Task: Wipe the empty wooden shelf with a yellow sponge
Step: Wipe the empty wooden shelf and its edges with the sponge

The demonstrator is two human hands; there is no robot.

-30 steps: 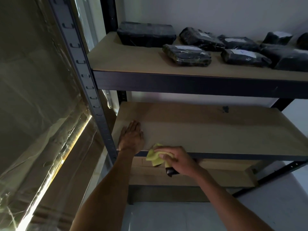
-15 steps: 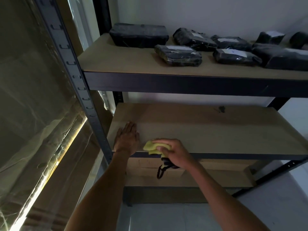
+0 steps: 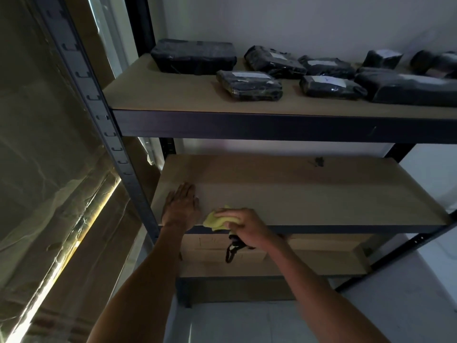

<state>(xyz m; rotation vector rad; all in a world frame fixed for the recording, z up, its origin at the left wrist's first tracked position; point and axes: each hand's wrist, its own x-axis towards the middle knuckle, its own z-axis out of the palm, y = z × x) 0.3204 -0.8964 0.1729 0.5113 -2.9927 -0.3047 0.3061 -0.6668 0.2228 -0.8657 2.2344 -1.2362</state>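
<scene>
You face a dim room with a plain white wall (image 3: 321, 23) behind a dark metal rack (image 3: 103, 125). Its upper board (image 3: 173, 95) carries several black wrapped parcels (image 3: 249, 85). On your left, clear plastic sheeting (image 3: 44, 169) covers brown cardboard, and a bright strip of light (image 3: 81, 233) runs along it. Below you, the floor (image 3: 235, 323) is pale and tiled

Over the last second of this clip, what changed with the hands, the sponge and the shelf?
Little changed. The right hand keeps the yellow sponge pressed at the front edge of the empty shelf, barely shifting; a black strap now dangles below that hand. The left hand stays flat on the shelf's left end. The dark parcels above are untouched.
</scene>
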